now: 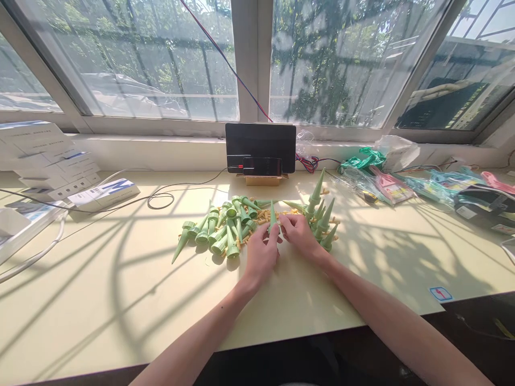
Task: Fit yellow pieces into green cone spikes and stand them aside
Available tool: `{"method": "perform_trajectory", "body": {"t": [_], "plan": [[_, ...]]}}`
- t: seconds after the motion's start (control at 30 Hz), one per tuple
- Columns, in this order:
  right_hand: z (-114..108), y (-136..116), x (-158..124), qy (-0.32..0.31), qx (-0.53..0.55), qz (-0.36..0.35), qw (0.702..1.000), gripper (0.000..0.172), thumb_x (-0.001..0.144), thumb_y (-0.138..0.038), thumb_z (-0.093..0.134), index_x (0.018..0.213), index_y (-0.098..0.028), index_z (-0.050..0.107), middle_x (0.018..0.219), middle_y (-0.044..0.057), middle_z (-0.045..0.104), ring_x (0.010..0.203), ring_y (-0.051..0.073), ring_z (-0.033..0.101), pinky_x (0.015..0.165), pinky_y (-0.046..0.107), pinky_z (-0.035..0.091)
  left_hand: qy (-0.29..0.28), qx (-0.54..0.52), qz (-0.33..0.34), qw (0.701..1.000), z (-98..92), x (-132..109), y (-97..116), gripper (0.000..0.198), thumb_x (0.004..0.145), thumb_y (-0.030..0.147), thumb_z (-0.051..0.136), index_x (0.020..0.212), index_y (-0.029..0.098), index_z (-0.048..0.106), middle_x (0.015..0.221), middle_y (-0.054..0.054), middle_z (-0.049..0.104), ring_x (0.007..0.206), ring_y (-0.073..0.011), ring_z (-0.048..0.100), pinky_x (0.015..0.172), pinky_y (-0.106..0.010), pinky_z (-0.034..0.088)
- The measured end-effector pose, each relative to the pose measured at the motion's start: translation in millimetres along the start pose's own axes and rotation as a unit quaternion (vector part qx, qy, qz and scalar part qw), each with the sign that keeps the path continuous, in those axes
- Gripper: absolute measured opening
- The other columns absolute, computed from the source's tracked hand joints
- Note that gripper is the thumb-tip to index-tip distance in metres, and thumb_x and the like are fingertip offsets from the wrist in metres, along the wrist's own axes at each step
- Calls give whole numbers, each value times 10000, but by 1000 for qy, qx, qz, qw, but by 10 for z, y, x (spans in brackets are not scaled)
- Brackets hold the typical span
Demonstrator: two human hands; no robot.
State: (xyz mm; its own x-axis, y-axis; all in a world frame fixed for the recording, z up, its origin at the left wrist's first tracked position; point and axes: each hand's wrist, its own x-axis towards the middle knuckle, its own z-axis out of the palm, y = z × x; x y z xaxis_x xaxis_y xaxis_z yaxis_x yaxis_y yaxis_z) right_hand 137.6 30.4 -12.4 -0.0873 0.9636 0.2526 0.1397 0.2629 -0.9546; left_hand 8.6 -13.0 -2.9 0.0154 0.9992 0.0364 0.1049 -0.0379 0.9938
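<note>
My left hand is closed around a green plastic watering spike, its pointed tip upward. Close against it, my right hand has thumb and fingers pinched at the spike's side; whatever lies between those fingertips is hidden. Several more green spikes, with open round ends, lie heaped to the left of my hands. Small yellow valve pieces are strewn behind my hands. On the right, a group of green spikes with yellow pieces sticking out stands mostly tip up.
A black tablet and a phone lean on a stand by the window. White boxes are stacked at the left, near a loose cable. Plastic-wrapped packets lie at the right. The table's front edge runs below my forearms.
</note>
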Motion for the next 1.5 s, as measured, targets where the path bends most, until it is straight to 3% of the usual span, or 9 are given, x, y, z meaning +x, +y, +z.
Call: {"method": "perform_trajectory", "body": {"t": [0.13, 0.27, 0.4, 0.57, 0.77, 1.0, 1.2, 1.33, 1.5], "plan": [[14, 11, 10, -7, 27, 20, 999, 471, 926, -426, 565, 549, -239, 355, 503, -53, 332, 471, 102, 318, 482, 280, 270, -2, -15, -14, 1000, -1, 10, -27, 363, 978, 432, 573, 1238, 201, 679, 869, -26, 672, 443, -78, 519, 418, -229, 458], [56, 19, 32, -25, 115, 115, 986, 494, 890, -444, 614, 546, -250, 318, 483, -76, 277, 396, 85, 290, 409, 267, 212, -1, -3, -13, 1000, -11, 24, -86, 439, 971, 379, 584, 1373, 208, 632, 637, 27, 595, 459, -125, 543, 439, -235, 468], [79, 24, 52, -44, 179, 192, 964, 479, 877, -411, 633, 547, -251, 325, 452, -87, 259, 360, 86, 307, 379, 250, 220, 21, 16, 11, 1000, -21, 30, -104, 420, 951, 356, 597, 1342, 222, 675, 624, 25, 597, 493, -132, 539, 480, -239, 469], [59, -13, 43, -48, 204, 218, 953, 473, 868, -360, 616, 523, -242, 316, 440, -82, 278, 369, 76, 312, 384, 226, 219, 18, 33, 18, 999, -17, 16, -54, 361, 954, 362, 572, 1258, 217, 704, 693, 18, 613, 493, -112, 506, 502, -239, 447], [50, -23, 46, -77, 223, 218, 947, 478, 866, -376, 624, 530, -243, 312, 430, -88, 260, 383, 76, 286, 392, 214, 216, 33, 32, 31, 998, -4, 10, -65, 470, 960, 359, 567, 1416, 259, 619, 835, -3, 675, 520, -109, 522, 511, -239, 443], [44, -52, 39, -110, 218, 242, 939, 481, 916, -345, 544, 515, -236, 300, 433, -73, 274, 386, 74, 263, 396, 209, 218, 31, 40, 39, 998, -18, 15, -55, 461, 981, 306, 518, 1422, 269, 647, 646, 6, 610, 576, -173, 587, 581, -282, 515], [48, -42, 37, -98, 196, 222, 950, 513, 922, -385, 559, 516, -242, 280, 443, -85, 234, 402, 70, 214, 401, 213, 170, 47, 48, 57, 996, -24, 21, -46, 436, 957, 332, 592, 1378, 294, 698, 693, -26, 659, 694, -221, 645, 639, -310, 543], [51, -16, 30, -79, 142, 146, 976, 526, 922, -450, 576, 514, -245, 316, 447, -72, 263, 413, 82, 234, 415, 243, 179, 44, 54, 51, 996, -24, 24, -62, 431, 958, 350, 592, 1370, 284, 703, 725, -29, 671, 701, -217, 635, 653, -307, 535], [45, 18, 25, -59, 12, 42, 997, 547, 969, -445, 501, 474, -246, 381, 436, -27, 358, 446, 123, 322, 484, 287, 299, 28, 77, 53, 995, -26, 26, -60, 393, 1016, 351, 464, 1309, 261, 710, 776, -23, 671, 669, -179, 589, 648, -285, 501]]}}
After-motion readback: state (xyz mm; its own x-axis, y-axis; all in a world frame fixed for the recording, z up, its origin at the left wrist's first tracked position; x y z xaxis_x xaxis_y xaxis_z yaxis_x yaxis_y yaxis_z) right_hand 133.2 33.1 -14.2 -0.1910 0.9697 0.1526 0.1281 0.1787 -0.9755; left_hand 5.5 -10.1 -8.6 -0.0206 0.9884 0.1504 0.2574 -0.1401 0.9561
